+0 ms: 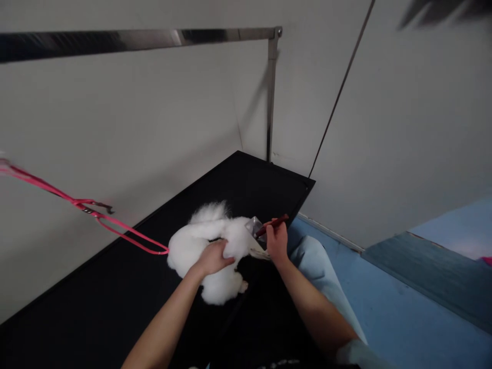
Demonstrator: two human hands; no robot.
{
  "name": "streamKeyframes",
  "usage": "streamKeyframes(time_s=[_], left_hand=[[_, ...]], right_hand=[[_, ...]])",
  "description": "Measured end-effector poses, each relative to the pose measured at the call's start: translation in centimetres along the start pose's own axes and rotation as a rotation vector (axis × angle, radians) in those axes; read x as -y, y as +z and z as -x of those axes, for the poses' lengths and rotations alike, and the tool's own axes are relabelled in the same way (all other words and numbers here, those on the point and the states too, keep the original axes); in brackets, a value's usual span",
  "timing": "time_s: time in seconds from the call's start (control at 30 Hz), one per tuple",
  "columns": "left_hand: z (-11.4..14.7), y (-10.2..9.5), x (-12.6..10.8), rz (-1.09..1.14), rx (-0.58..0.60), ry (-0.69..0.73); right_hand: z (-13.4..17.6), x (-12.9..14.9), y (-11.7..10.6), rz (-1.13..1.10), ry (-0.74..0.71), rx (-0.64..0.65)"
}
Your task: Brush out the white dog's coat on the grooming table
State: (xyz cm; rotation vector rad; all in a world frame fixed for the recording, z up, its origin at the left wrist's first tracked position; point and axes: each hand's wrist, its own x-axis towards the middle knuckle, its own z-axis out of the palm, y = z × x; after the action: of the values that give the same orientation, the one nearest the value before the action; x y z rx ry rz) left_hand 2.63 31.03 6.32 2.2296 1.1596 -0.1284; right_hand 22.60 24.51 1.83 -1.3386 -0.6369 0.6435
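A white, fluffy dog (192,246) is on a black table (246,184), with a tuft of longer fur at its back and one foot showing at the lower right. My left hand (213,258) lies against its side, thumb and fingers closed around the fur; some fingertips are hidden. At the dog's right end, my right hand (277,241) grips a dark red hand tool (274,223), which looks like a clipper. Next to the tool's front is a clear, greyish piece (253,225) touching the fur; its exact kind is unclear.
A pink loop leash (123,236) runs from the left to the dog. Above the table, a metal bar (154,41) joins an upright post (271,102). Walls stand behind. My knee (313,256) is at the table's right edge, over a blue floor (384,302).
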Motion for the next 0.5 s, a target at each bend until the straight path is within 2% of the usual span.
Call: streamKeyframes(time_s=[0.1,0.13,0.2,0.23,0.27,0.3,0.33,0.4,0.43,0.5], left_hand=[[1.0,1.5,-0.2,-0.168,-0.113,-0.003],[1.4,2.2,-0.1,-0.205,-0.154,0.001],[1.9,3.6,0.6,-0.271,-0.262,0.032],[2.1,4.3,1.1,-0.298,-0.335,0.064],[2.3,5.0,1.7,-0.322,-0.425,0.111],[2.4,5.5,2.2,-0.347,-0.521,0.169],[2.4,6.0,2.6,-0.373,-0.619,0.228],[2.4,6.5,3.2,-0.428,-0.780,0.335],[2.4,6.6,3.3,-0.446,-0.830,0.375],[2.4,6.6,3.4,-0.454,-0.882,0.423]], right_hand=[[-0.1,-0.5,0.1,0.012,0.076,0.204],[-0.4,-0.6,0.1,0.026,0.125,0.196],[-1.3,-0.8,0.0,0.028,0.148,0.011],[-1.7,-0.9,0.0,0.014,0.116,-0.095],[-2.1,-0.9,0.0,-0.003,0.072,-0.142],[-2.2,-1.0,0.2,-0.016,0.037,-0.117],[-2.2,-1.0,0.5,-0.020,0.030,-0.034],[-2.0,-1.0,1.3,0.002,0.097,0.150],[-1.9,-1.1,1.6,0.012,0.138,0.184],[-1.8,-1.1,2.2,0.008,0.162,0.113]])
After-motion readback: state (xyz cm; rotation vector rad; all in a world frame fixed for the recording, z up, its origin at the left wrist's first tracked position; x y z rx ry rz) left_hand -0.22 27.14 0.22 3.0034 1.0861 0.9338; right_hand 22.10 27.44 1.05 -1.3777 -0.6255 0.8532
